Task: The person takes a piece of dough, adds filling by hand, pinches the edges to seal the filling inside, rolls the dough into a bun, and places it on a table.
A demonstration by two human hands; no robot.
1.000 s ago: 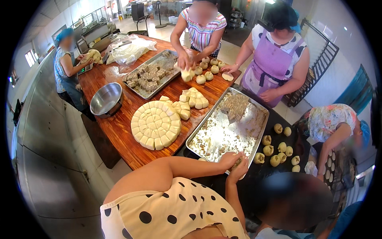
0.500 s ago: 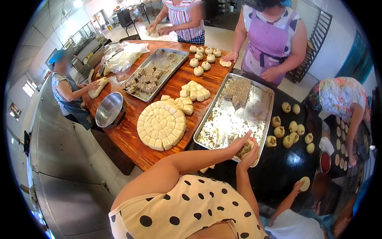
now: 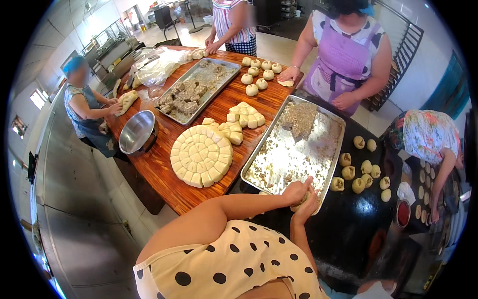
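Pale yellow dough piece [image 3: 298, 203] is between my left hand [image 3: 295, 192] and my right hand [image 3: 308, 205], above the near edge of the shallow silver metal tray [image 3: 284, 162]. Half a second ago its brown crumbly filling was showing; now my fingers cover it. My grip is together, clamped on the dough, so I judge the wrapping has advanced, but is not finished.

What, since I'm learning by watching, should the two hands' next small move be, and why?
Probably a gentle pinch of the dough at its edge: the left hand and right hand are cupped around it over the tray's near end, and the buns nearby are rounded, some with brown filling showing on top. The dough is mostly hidden, so I can't be sure.
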